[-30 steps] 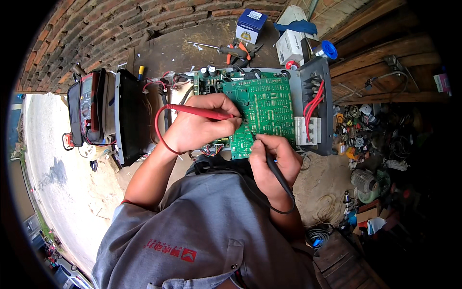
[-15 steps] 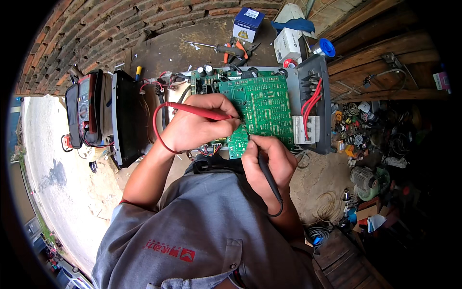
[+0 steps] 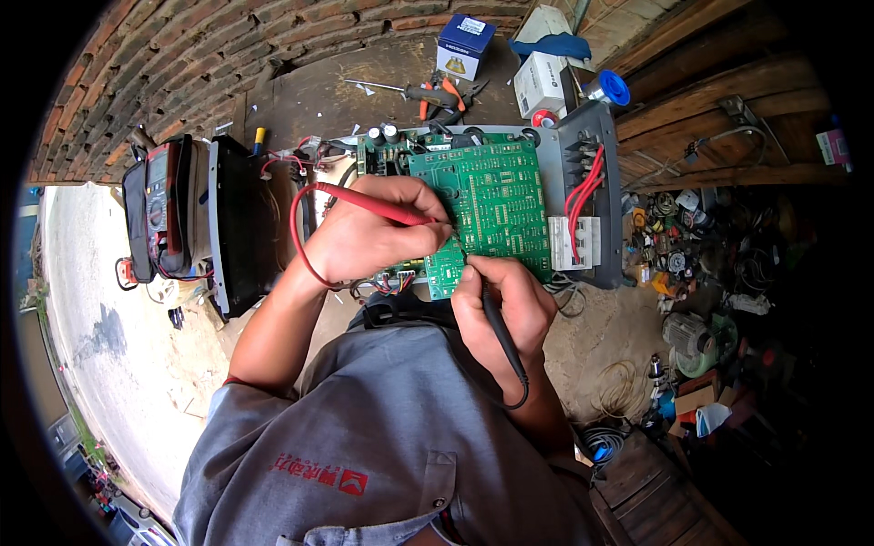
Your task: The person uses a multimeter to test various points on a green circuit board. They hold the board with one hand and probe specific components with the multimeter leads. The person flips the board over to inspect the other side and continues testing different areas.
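A green circuit board (image 3: 501, 196) lies over the open chassis of a device in front of me. My left hand (image 3: 378, 232) pinches a red test probe (image 3: 382, 207), its tip pointing right at the board's left part. Its red lead loops down past my wrist. In my right hand (image 3: 510, 305) is a black test probe (image 3: 499, 326), tip up at the board's lower middle, close to the red tip. Whether either tip touches the board is too small to tell. A multimeter (image 3: 157, 196) stands in a dark case at the left.
The chassis has a black end panel (image 3: 241, 223) and a grey end plate with red cables (image 3: 583, 196). Behind lie a screwdriver (image 3: 414, 93), orange-handled pliers (image 3: 446, 96), a blue-and-white box (image 3: 464, 45) and a white box (image 3: 540, 84). Motors and parts crowd the floor at right.
Both hands and the probes stay over nearly the same part of the board. The bench and chassis appear shifted slightly left in view.
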Available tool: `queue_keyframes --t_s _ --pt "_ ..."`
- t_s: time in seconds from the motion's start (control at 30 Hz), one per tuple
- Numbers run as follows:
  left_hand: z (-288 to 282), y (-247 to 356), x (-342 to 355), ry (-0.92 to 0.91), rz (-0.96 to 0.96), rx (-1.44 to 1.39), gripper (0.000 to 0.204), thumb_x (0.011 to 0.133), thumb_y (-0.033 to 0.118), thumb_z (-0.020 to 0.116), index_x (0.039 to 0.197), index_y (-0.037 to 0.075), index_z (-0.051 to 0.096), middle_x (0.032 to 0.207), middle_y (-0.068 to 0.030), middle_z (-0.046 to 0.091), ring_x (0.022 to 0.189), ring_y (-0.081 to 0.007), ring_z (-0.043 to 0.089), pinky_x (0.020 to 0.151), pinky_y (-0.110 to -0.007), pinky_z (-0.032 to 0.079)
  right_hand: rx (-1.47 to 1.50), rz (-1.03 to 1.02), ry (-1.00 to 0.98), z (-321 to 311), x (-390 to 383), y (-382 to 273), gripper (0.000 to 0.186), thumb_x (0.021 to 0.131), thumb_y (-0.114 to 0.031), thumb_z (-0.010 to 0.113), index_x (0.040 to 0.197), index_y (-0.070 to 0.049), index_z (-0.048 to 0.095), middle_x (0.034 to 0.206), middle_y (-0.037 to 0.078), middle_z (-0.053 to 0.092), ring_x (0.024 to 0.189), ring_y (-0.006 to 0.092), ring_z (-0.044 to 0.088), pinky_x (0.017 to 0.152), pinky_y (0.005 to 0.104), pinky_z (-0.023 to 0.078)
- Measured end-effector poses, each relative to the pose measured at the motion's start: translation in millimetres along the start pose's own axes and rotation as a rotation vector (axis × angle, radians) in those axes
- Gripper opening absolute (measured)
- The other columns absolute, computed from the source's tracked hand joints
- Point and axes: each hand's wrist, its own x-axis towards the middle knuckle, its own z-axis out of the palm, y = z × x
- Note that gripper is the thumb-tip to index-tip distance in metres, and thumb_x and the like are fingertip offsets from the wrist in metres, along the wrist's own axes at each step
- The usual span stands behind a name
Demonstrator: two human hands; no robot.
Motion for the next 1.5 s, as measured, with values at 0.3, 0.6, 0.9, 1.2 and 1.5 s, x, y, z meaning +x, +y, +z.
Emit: queue_keyframes --t_s 0.3,0.6,0.9,1.2,1.5 --pt "0 -1 1 0.006 0.009 0.016 0.014 0.078 0.012 0.075 0.083 0.0 0.071 0.077 -0.0027 0.069 0.071 -0.0069 0.06 0.064 -0.025 0.05 -0.009 -0.017 -0.007 -2 1 1 0.019 0.076 0.004 0.072 0.093 0.003 0.063 0.08 0.016 0.067 0.07 0.0331 0.068 0.064 0.0393 0.056" --pt "-3 -8 2 -0.033 0.096 -0.036 0.011 0.077 0.004 0.071 0.087 -0.002 0.07 0.08 -0.0049 0.07 0.075 -0.0092 0.064 0.068 -0.025 0.052 -0.024 -0.04 0.011 -1 0 3 0.024 0.073 0.007 0.072 0.095 0.003 0.064 0.08 0.018 0.067 0.07 0.0357 0.068 0.064 0.0402 0.055" --pt "1 -11 7 -0.063 0.12 0.072 0.016 0.074 0.014 0.077 0.085 0.003 0.071 0.074 -0.0047 0.07 0.068 -0.01 0.065 0.062 -0.029 0.052 -0.058 0.082 0.007 -2 -11 8 0.014 0.081 0.004 0.067 0.095 0.003 0.065 0.079 0.017 0.066 0.067 0.0298 0.066 0.061 0.0376 0.052" --pt "0 -9 8 -0.08 0.098 0.097 0.016 0.074 0.014 0.075 0.087 0.004 0.072 0.075 -0.005 0.071 0.07 -0.0107 0.066 0.063 -0.029 0.053 -0.086 0.08 0.004 -2 -9 7 0.013 0.081 0.003 0.068 0.094 0.003 0.066 0.079 0.016 0.067 0.067 0.0298 0.066 0.061 0.0374 0.052" --pt "1 -7 9 -0.056 0.057 0.001 0.014 0.076 0.011 0.076 0.085 0.001 0.071 0.075 -0.0015 0.069 0.072 -0.0067 0.063 0.063 -0.024 0.051 -0.06 0.054 0.013 -1 -4 3 0.017 0.079 0.005 0.07 0.095 0.002 0.065 0.079 0.017 0.067 0.066 0.0323 0.067 0.06 0.0391 0.054"
